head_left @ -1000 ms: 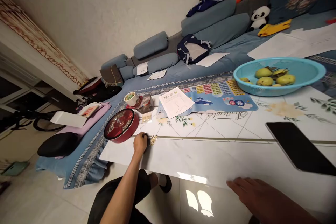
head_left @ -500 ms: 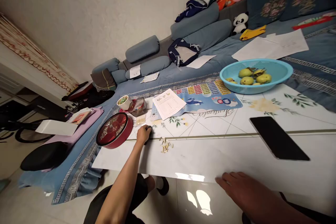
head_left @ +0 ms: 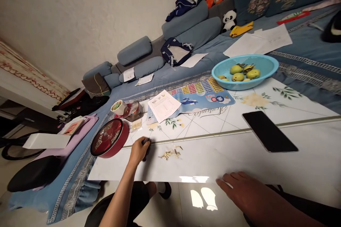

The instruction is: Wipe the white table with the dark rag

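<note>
Seemingly busy by the pale scraps (head_left: 172, 153) near the front edge of the table (head_left: 210, 159), the left hand (head_left: 139, 149) curls, its pinch hidden from me, the right hand (head_left: 237, 189) lies at that edge, fingers loosely extended, and touching the scraps calls for a sideways shift.

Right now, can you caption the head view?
Left hand between round red box and small pale scraps, right hand at edge of glossy white table.

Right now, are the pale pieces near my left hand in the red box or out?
Out: the pale pieces lie scattered on the tabletop beside your left hand, apart from the red box.
</note>
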A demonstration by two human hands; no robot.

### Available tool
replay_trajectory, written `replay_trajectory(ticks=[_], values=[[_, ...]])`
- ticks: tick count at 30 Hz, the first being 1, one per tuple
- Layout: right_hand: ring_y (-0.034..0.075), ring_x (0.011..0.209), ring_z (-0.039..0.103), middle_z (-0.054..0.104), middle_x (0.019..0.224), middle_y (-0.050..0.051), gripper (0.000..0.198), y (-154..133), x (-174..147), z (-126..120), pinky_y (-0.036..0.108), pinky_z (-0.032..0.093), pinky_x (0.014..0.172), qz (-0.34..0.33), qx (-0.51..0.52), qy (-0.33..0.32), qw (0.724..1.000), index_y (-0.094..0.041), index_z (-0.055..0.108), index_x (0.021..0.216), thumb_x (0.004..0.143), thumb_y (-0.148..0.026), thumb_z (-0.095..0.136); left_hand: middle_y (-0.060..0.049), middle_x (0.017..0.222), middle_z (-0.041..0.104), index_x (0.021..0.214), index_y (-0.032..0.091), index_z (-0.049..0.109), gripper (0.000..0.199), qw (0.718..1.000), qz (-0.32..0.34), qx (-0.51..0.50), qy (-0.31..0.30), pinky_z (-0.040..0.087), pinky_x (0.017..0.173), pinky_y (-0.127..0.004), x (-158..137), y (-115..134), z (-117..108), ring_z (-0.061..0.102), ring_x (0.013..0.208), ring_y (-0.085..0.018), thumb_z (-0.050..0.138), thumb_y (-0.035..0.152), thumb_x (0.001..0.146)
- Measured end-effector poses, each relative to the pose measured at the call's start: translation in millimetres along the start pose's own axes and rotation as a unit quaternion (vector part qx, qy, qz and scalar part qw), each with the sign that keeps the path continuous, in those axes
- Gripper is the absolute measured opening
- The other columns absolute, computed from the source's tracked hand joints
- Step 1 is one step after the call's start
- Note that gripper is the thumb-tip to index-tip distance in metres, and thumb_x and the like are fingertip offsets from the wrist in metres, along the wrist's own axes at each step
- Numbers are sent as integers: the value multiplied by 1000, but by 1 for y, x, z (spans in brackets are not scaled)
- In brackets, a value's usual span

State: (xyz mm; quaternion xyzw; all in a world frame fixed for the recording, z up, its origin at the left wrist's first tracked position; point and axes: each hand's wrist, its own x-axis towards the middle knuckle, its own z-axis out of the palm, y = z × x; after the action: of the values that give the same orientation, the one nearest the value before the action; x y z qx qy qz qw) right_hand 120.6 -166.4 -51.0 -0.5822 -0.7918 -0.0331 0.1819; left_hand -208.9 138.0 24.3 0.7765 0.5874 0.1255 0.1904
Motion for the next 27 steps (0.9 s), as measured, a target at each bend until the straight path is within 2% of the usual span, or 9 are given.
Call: replay_trajectory(ticks=[2, 4, 8, 10, 12, 14, 19, 23, 27], values=[[22, 80, 65, 71, 91, 5, 50, -3, -3, -2, 34, 45, 76, -15, 2, 1, 1000, -23, 67, 113, 69, -1, 64, -7, 98, 79, 107, 20, 74, 22, 996, -70, 47, 38, 51, 81, -33, -17, -17, 11, 73, 94, -28, 55, 27, 97], [23, 79, 65, 71, 91, 5, 48, -6, -2, -2, 34, 45, 76, -23, 3, -2, 1000, -23, 67, 114, 71, 0, 64, -11, 108, 79, 112, 19, 73, 25, 992, -86, 55, 69, 51, 85, -34, -32, -14, 36, 73, 102, -29, 52, 26, 99], [22, 77, 65, 69, 87, 4, 44, -14, 8, -4, 34, 44, 74, -27, 0, -23, 999, -22, 65, 110, 72, 0, 65, -14, 117, 77, 115, 18, 72, 28, 996, -35, 8, 81, 51, 92, -35, -43, 49, 95, 71, 109, -29, 49, 24, 100], [22, 75, 65, 68, 85, 3, 42, -15, 14, -8, 34, 44, 73, -30, -6, -51, 998, -22, 64, 104, 68, 0, 67, -13, 115, 78, 114, 19, 73, 27, 997, -1, -40, 65, 52, 92, -35, -38, 83, 111, 71, 108, -28, 50, 24, 100], [23, 75, 66, 69, 85, 3, 43, -16, 18, -14, 35, 45, 72, -28, -17, -74, 997, -21, 64, 102, 64, -1, 69, -11, 111, 79, 112, 19, 73, 26, 993, 28, -104, 44, 52, 91, -33, -28, 101, 111, 72, 104, -26, 51, 24, 100], [24, 76, 68, 70, 87, 4, 46, -15, 18, -18, 36, 46, 73, -19, -31, -79, 996, -20, 65, 104, 63, -1, 70, -9, 110, 79, 113, 19, 73, 26, 990, 36, -134, 40, 52, 91, -31, -12, 99, 95, 72, 102, -24, 52, 24, 100], [25, 76, 68, 71, 89, 5, 44, -14, 10, -19, 38, 47, 73, -2, -36, -82, 996, -20, 66, 103, 64, -1, 69, -13, 106, 78, 110, 19, 75, 27, 995, -54, 60, 49, 50, 84, -36, 36, 65, 46, 72, 105, -32, 51, 23, 100], [25, 77, 69, 72, 91, 6, 41, -15, 12, -16, 38, 46, 73, -17, -19, -112, 993, -19, 66, 102, 65, -2, 69, -17, 118, 75, 112, 19, 75, 28, 994, -39, 92, 48, 49, 85, -37, 36, 86, 73, 71, 109, -33, 51, 23, 100], [26, 80, 69, 71, 91, 7, 45, -14, 19, -16, 39, 47, 76, -21, -26, -111, 993, -17, 67, 108, 66, -4, 72, -11, 117, 75, 109, 21, 76, 27, 992, 117, 39, -2, 50, 89, -34, 18, 132, 111, 70, 105, -26, 51, 20, 99]])
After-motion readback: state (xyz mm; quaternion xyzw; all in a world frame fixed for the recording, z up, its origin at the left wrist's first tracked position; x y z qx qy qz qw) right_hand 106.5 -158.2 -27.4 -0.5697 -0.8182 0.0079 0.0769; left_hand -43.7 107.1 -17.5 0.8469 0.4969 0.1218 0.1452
